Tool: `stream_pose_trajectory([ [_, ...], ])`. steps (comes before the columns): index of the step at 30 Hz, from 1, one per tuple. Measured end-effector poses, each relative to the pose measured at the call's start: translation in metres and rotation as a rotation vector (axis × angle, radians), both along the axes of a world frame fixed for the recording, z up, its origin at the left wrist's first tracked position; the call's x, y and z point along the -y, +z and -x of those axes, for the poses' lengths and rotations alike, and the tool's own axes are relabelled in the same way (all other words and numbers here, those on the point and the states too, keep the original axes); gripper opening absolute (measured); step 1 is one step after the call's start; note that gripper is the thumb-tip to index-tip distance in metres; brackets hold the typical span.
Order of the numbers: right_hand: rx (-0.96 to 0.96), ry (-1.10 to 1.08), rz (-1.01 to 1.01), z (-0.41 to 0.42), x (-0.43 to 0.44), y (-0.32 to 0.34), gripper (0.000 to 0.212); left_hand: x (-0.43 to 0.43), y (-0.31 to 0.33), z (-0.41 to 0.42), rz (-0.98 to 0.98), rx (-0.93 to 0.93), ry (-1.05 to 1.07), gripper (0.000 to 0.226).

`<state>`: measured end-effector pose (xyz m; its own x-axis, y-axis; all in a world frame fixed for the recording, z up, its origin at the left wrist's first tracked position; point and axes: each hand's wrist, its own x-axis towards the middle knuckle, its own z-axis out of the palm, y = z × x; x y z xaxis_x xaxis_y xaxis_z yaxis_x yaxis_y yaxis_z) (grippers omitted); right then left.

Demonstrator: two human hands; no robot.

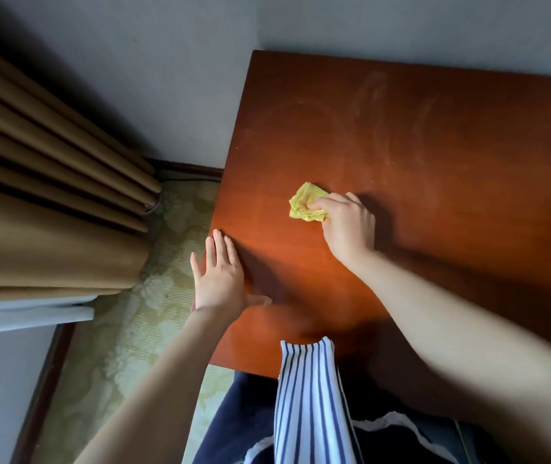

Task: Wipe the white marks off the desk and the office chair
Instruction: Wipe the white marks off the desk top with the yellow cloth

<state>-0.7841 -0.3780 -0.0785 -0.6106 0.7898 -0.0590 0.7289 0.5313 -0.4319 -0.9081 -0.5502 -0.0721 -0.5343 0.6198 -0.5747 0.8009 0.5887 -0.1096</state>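
Note:
A reddish-brown wooden desk (435, 202) fills the right of the head view. Faint white smears (373, 95) streak its far part. My right hand (347, 226) holds a crumpled yellow cloth (306, 203) down on the desk near its middle left, fingers curled over the cloth's right side. My left hand (219, 272) lies flat on the desk's left edge, fingers straight and spread, holding nothing. No office chair is in view.
Brown curtains (50, 195) hang at the left over a patterned green carpet (133, 329). A grey wall (401, 25) backs the desk. A blue-and-white striped cloth strip (307, 396) hangs from my body over the desk's near edge.

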Motion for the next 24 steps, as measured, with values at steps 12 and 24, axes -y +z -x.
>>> stream_pose_trajectory([
  [12,-0.040,0.058,-0.066,-0.049,0.124,0.010,0.041,-0.004,0.009,0.000,-0.014,0.014,-0.074,0.132],
  [24,-0.090,0.110,-0.065,-0.123,0.164,0.009,0.038,-0.027,0.000,-0.032,-0.351,0.422,-0.251,0.111],
])
